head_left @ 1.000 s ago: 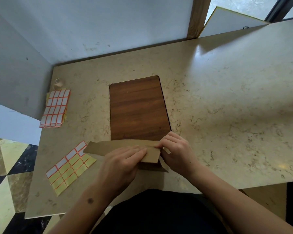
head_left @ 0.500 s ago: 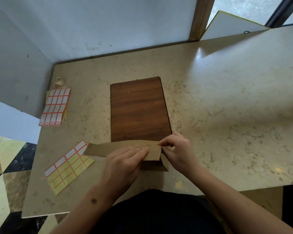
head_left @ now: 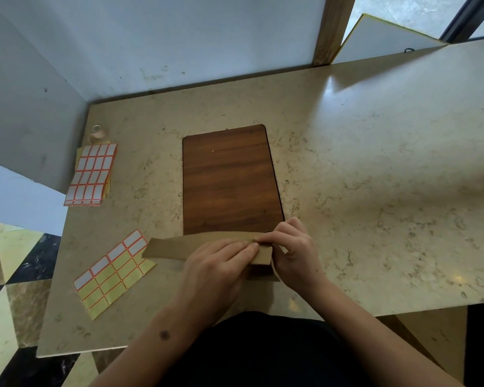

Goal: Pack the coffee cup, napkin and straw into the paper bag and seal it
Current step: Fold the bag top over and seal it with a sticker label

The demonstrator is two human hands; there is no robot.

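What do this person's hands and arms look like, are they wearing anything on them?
Both arms are bare up to the frame edge: no sleeves, gloves, watch or rings visible. The left hand and right hand are uncovered. A small dark round mark sits on the left forearm.

This looks like a small packing spot in a shop or cafe, though it is hard to be sure. The worktop (head_left: 375, 163) is shiny stone with a brown wooden board (head_left: 229, 180) on it. Two sheets of sticky labels (head_left: 91, 174) (head_left: 112, 273) lie on the left side, the kind a shop uses to close bags. The floor (head_left: 14, 275) has big black, brown and cream stone tiles. A plain white wall (head_left: 151, 37) stands behind, with a wooden post (head_left: 333, 26) and a window beside it.
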